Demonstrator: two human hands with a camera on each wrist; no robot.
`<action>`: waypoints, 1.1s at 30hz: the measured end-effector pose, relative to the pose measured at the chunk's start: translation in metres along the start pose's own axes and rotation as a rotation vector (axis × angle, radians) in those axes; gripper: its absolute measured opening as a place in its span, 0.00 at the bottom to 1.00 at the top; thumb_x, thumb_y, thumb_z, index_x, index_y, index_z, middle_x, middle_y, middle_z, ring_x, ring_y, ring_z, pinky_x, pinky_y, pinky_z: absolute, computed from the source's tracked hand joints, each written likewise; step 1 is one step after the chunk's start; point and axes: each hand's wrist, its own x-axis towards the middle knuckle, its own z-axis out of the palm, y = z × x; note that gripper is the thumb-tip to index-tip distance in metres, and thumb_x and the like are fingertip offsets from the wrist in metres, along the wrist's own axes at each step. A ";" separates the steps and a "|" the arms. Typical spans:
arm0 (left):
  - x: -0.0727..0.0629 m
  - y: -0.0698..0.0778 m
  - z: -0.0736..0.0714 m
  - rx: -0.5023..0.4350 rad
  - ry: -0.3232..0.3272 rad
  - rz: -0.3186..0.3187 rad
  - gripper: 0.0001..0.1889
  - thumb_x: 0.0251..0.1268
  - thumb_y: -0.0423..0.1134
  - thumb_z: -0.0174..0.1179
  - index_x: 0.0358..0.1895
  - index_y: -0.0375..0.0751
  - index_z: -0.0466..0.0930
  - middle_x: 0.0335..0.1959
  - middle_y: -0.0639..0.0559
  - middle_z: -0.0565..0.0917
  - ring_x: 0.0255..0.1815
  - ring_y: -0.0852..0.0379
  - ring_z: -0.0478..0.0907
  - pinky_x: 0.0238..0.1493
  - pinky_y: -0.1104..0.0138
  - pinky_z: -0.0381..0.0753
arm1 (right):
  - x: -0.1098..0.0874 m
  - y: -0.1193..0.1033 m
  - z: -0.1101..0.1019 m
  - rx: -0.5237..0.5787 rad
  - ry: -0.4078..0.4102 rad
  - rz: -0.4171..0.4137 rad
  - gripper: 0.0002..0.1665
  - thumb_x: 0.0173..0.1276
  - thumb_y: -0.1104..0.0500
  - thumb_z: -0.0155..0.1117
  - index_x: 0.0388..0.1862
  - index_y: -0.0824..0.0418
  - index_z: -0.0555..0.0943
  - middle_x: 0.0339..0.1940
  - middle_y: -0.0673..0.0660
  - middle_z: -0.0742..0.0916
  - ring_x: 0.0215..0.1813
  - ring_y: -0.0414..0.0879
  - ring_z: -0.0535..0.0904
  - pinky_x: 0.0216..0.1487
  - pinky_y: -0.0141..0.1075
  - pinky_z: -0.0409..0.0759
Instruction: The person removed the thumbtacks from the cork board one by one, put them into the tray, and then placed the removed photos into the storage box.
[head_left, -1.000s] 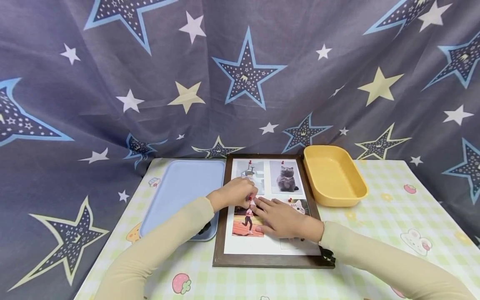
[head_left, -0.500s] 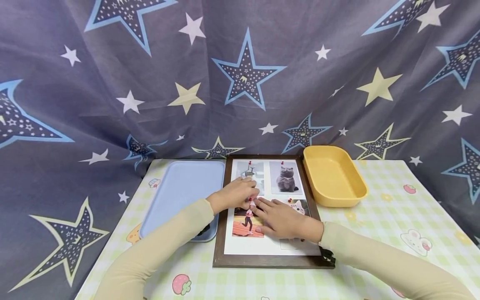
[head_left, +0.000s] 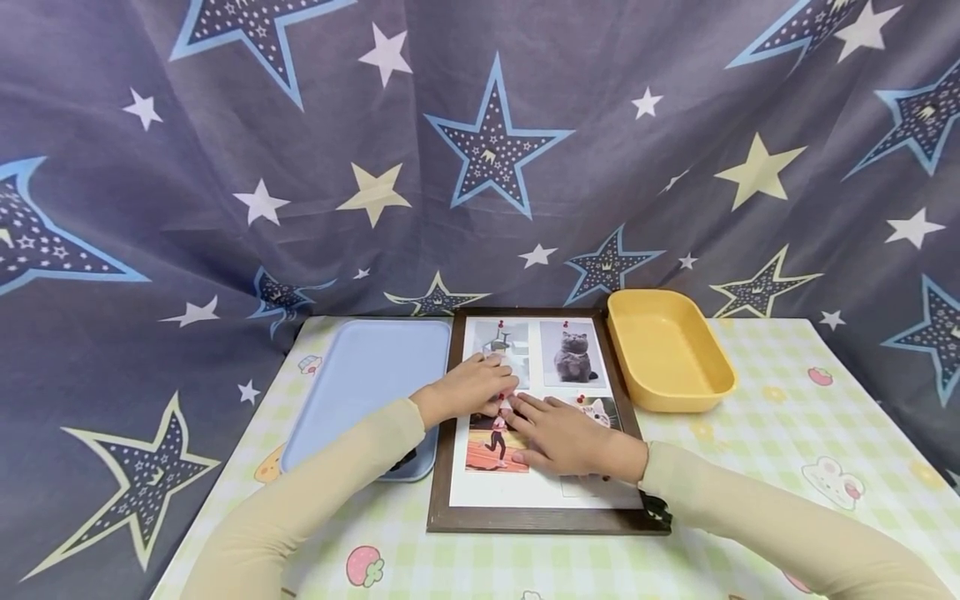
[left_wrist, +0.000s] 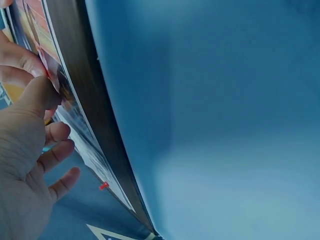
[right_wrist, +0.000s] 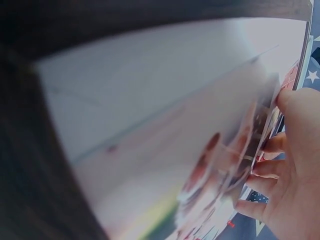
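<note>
At the upper edge of a photo of a runner (head_left: 497, 450), my left hand (head_left: 471, 387) pinches a small red push pin (head_left: 502, 397) between thumb and finger. The left wrist view shows the pin's red between those fingertips, the other fingers of the left hand (left_wrist: 30, 160) loosely bent. Fingers extended, my right hand (head_left: 566, 437) rests on the same photo, its fingertips right beside the pin. It partly covers a white cat photo (head_left: 600, 412) and another picture below that. All the photos lie on a white board in a dark wooden frame (head_left: 547, 522).
Left of the frame lies a light blue tray (head_left: 367, 358); a yellow bin (head_left: 667, 358) stands to its right. Red pins also top the grey cat photo (head_left: 574, 358) and the upper left photo (head_left: 510, 342). A starry curtain (head_left: 480, 250) hangs behind the checked tablecloth (head_left: 780, 417).
My left hand has shifted very slightly to the right and turned a little over the pin. The right hand stays where it was on the photo.
</note>
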 end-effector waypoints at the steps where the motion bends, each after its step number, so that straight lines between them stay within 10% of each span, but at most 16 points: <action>1: 0.000 0.000 -0.001 0.003 0.001 0.003 0.15 0.70 0.47 0.65 0.55 0.52 0.78 0.52 0.56 0.83 0.59 0.52 0.76 0.65 0.50 0.78 | 0.000 0.000 0.000 0.001 0.003 -0.002 0.41 0.81 0.36 0.42 0.82 0.59 0.59 0.82 0.64 0.64 0.80 0.59 0.63 0.78 0.54 0.66; 33: 0.000 0.003 -0.004 -0.012 -0.016 -0.014 0.06 0.75 0.44 0.59 0.48 0.50 0.78 0.46 0.54 0.84 0.55 0.52 0.79 0.65 0.49 0.79 | 0.002 0.000 -0.001 0.002 -0.034 0.015 0.42 0.81 0.35 0.40 0.83 0.57 0.57 0.83 0.62 0.62 0.82 0.58 0.60 0.79 0.54 0.64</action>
